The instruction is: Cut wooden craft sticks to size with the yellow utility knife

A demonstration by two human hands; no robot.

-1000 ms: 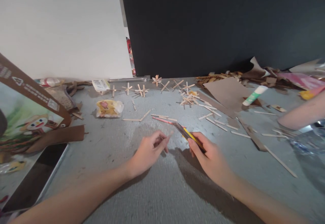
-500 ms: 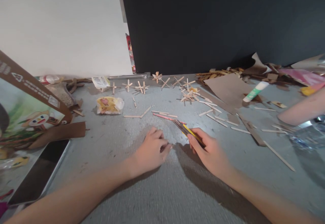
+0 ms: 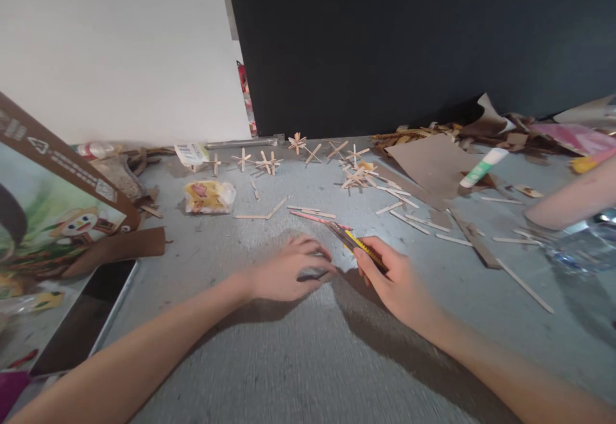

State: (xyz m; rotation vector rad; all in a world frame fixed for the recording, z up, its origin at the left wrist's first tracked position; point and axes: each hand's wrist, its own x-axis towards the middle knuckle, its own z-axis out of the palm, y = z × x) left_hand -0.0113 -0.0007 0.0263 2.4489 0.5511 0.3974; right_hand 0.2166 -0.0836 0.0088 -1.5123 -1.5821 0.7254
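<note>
My right hand [image 3: 389, 276] is wrapped round a yellow and black utility knife [image 3: 363, 249], whose tip points forward and left. Just beyond that tip lies a thin red stick [image 3: 308, 217] on the grey table [image 3: 289, 373]. My left hand [image 3: 293, 270] is near the tip with its fingers apart and curved, holding nothing. Pale wooden sticks [image 3: 325, 214] lie past both hands. Farther back are sticks crossed into star shapes [image 3: 297, 144], and a tangled cluster of them [image 3: 357, 179] sits to the right.
A printed carton [image 3: 72, 206] and a phone [image 3: 86, 318] are on the left. A yellow packet [image 3: 209, 197] lies left of centre. Cardboard [image 3: 428, 167], a glue stick [image 3: 484, 167] and another person's arm [image 3: 572, 196] are on the right.
My left hand has moved slightly right and forward, towards the knife tip, and its fingers have spread. My right hand keeps its hold on the knife and has barely shifted.
</note>
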